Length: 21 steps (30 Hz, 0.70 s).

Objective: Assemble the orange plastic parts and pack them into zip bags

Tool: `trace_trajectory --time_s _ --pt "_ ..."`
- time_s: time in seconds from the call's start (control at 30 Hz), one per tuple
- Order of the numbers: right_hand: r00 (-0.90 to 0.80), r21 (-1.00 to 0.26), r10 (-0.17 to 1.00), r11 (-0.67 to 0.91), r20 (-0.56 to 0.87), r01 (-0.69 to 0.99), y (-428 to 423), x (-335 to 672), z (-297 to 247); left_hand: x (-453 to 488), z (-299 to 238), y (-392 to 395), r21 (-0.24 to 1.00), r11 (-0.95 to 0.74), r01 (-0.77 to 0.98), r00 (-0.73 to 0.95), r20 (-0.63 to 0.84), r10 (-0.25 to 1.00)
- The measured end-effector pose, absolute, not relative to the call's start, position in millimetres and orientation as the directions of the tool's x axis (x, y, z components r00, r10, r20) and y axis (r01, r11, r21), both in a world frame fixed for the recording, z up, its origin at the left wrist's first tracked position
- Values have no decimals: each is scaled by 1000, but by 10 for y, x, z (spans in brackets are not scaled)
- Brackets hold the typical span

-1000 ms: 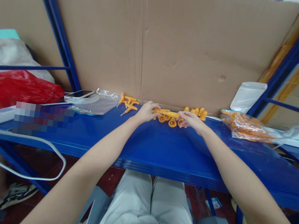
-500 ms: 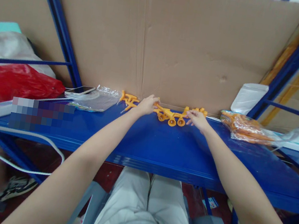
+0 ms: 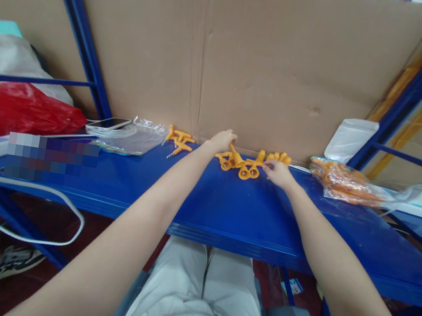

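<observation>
My left hand (image 3: 222,141) is closed, its fingertips pinching the upper end of an orange bell-ended plastic piece (image 3: 237,159) that stands tilted. Around that piece lie several more orange bell-ended pieces, their round openings facing me. My right hand (image 3: 277,174) has its thumb and fingers bent together at the side of another orange bell-ended piece (image 3: 254,172). The fingertips touch its thin arm, though the exact grip is too small to make out. Behind the right hand is a group of orange stubby pieces (image 3: 280,157), partly hidden by it. Left of my left hand lie several orange T-handled corkscrews (image 3: 179,139).
A clear plastic bag (image 3: 137,138) and a phone with a white cable (image 3: 110,125) lie at left, beside a red bag (image 3: 22,109). At right is a bag of orange parts (image 3: 341,181). Cardboard (image 3: 269,66) walls the back of the blue table (image 3: 235,210).
My left hand has shifted right, and the orange piece at its fingertips now stands steeper. The right hand stays nearly in place. The view has shifted slightly.
</observation>
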State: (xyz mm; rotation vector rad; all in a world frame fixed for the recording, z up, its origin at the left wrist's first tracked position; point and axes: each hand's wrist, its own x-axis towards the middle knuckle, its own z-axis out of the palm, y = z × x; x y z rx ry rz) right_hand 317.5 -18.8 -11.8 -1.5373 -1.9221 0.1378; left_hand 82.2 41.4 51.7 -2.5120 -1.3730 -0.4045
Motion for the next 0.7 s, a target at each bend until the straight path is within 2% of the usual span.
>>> trace_trajectory --time_s 0.13,0.27,0.4,0.53,0.7 --pt "-121 -452 911 307 395 837 -191 3147 -105 964 365 464 -67 -555 829 544 326 773" --pt "-141 -441 913 314 383 841 -191 3125 -101 1075 247 528 -40 -601 798 595 211 776" --pt "-156 -445 927 306 342 842 -206 3101 -87 1060 233 595 -33 -580 814 576 172 799" --pt "-159 -434 931 299 330 850 -223 3083 -72 820 314 633 -44 -487 872 485 207 850" --pt "-175 -416 926 311 333 855 -216 3096 -82 223 403 651 -41 -254 966 256 267 929"
